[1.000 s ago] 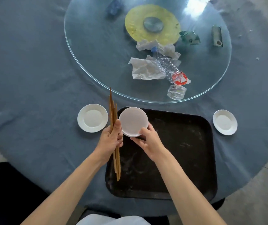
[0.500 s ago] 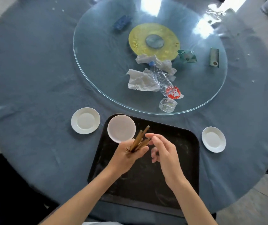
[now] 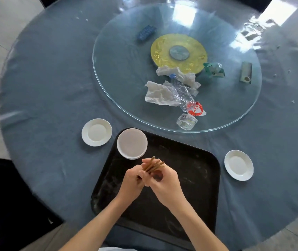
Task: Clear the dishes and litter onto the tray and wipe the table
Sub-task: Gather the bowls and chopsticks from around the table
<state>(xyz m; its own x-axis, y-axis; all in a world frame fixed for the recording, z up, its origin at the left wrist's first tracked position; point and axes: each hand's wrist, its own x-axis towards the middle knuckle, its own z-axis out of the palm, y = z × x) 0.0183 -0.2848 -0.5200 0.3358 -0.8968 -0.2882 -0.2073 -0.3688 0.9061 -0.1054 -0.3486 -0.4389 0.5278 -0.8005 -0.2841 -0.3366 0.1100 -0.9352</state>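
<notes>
A black tray (image 3: 189, 178) lies on the blue tablecloth in front of me. A white bowl (image 3: 132, 143) sits in its far left corner. Above the tray's middle, my left hand (image 3: 133, 180) grips a bundle of brown chopsticks (image 3: 153, 164), their tips pointing up and to the right. My right hand (image 3: 164, 180) closes over the same bundle from the right. One white saucer (image 3: 96, 132) rests on the cloth left of the tray, another white saucer (image 3: 238, 165) to its right.
A glass turntable (image 3: 123, 87) holds crumpled tissues (image 3: 158, 93), a crushed plastic bottle (image 3: 181, 93), a clear cup (image 3: 187, 121), a green wrapper (image 3: 214, 69), a blue packet (image 3: 146, 33) and a small roll (image 3: 246, 73). A dark chair (image 3: 9, 196) stands at lower left.
My right hand set the white bowl on the tray's far left corner, then moved to the chopsticks. My left hand swung the chopsticks over the tray. Both hands now hold the bundle.
</notes>
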